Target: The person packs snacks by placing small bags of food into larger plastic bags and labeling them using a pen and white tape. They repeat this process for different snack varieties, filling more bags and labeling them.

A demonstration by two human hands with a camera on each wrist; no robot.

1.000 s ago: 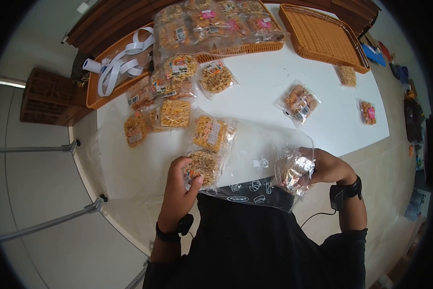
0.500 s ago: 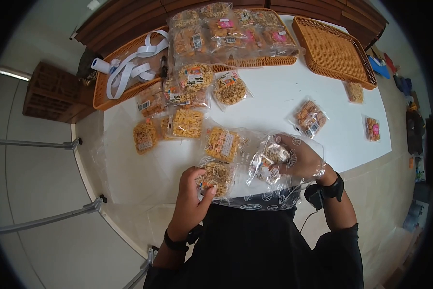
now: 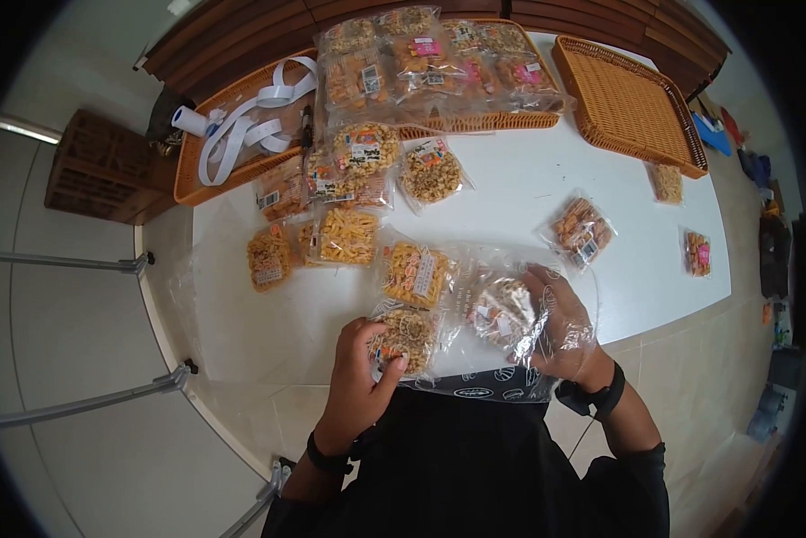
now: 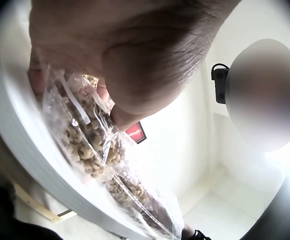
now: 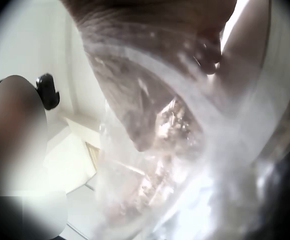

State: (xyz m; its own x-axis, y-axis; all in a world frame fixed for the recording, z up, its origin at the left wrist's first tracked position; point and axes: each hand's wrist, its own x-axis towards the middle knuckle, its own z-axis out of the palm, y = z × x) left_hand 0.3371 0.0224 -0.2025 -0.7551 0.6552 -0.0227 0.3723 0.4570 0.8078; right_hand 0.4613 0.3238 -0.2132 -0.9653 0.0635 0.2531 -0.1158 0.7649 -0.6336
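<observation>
While the left hand [image 3: 353,386] is pinching a nut packet [image 3: 406,337] through a clear bag [image 3: 466,360], the right hand [image 3: 564,327] is reaching inside it, fingers curling round another packet [image 3: 500,309]. Beyond, snack packs [image 3: 347,235] and wicker trays [image 3: 636,100] are resting on the white surface [image 3: 510,184], with wooden panels [image 3: 241,40] standing behind.

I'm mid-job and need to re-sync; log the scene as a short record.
left hand: fingers gripping the near-left pack
right hand: under the clear bag's film, fingers holding the shiny pack
beyond near-left pack: yellow pack
table, right side: three loose packs
far side: heaped basket, second basket right of it
far left: white ribbon
</observation>
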